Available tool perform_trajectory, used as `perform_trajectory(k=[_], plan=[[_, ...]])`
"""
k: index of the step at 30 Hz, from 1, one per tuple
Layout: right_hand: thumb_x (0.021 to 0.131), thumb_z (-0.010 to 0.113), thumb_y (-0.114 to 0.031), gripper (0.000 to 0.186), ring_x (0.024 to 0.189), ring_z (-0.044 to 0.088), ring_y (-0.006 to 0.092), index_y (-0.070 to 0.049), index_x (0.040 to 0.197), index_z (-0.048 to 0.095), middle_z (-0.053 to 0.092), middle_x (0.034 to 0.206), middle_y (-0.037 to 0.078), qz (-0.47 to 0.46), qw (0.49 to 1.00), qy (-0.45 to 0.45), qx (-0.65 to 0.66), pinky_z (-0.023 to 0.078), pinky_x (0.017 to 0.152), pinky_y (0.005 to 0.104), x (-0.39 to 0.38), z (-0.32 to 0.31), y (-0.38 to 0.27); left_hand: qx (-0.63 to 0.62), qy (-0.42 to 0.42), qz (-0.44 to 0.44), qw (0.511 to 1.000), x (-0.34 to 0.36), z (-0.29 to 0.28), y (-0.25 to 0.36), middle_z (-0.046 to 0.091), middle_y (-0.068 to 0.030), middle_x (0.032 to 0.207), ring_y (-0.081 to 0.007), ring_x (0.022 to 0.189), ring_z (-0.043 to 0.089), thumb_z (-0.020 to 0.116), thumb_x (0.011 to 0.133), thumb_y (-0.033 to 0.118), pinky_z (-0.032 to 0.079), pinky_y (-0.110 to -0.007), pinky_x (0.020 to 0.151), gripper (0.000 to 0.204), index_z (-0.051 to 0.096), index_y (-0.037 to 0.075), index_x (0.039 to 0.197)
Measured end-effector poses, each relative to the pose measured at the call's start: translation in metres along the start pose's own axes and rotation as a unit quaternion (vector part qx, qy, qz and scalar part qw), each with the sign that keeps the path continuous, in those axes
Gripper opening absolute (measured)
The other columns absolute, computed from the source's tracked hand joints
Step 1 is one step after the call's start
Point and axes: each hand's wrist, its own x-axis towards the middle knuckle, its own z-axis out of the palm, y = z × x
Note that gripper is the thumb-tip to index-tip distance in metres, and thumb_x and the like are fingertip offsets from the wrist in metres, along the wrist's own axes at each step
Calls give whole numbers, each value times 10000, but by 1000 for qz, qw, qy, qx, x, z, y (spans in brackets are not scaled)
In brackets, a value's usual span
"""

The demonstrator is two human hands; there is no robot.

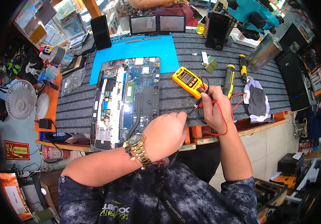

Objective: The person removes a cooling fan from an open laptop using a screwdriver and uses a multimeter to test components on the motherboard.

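My left hand (166, 130), with a gold watch on its wrist, is closed near the table's front edge. A thin black test lead (192, 111) runs from its fingertips toward my right hand (215, 108). The right fingers are pinched around a red test lead (224, 118), just below a yellow multimeter (186, 80) lying on the table with its display lit. The ends of the leads are partly hidden by my fingers. Left of the meter lies an opened laptop base (142, 99), its blue circuit board exposed, close beside my left hand.
A blue work mat (134, 48) lies beneath the laptop's far end. Right of the meter are two yellow-black screwdrivers (228, 80), a grey and lilac cloth (257, 99) and a metal canister (265, 53). A teal microscope (255, 16) stands far right; a white fan (20, 100) sits left.
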Motion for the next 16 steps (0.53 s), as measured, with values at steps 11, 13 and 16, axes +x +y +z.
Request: perform_trajectory(k=[11, 13, 16], plan=[[1064, 734, -22, 142, 686, 706, 415, -20, 1082, 593, 652, 820, 188, -9, 1000, 1, -5, 532, 597, 466, 1, -2, -2, -52, 51, -18, 997, 2, 5, -4, 780, -228, 914, -469, 866, 767, 786, 930, 118, 627, -552, 788, 238, 749, -2, 1133], [1064, 735, -23, 142, 694, 709, 415, -20, 1081, 594, 656, 826, 190, -7, 1000, 1, -7, 536, 601, 465, 1, -3, -2, -12, 50, -20, 998, 7, 4, -3, 781, -226, 895, -471, 854, 767, 798, 939, 146, 628, -549, 777, 236, 750, 3, 1120], [1067, 735, -27, 141, 704, 720, 410, -28, 1080, 595, 672, 835, 194, -7, 1000, 2, -3, 553, 624, 474, 1, -2, -2, 34, 13, -68, 997, 15, 5, -2, 786, -220, 888, -453, 857, 782, 828, 936, 201, 631, -532, 767, 292, 737, -2, 1124]])
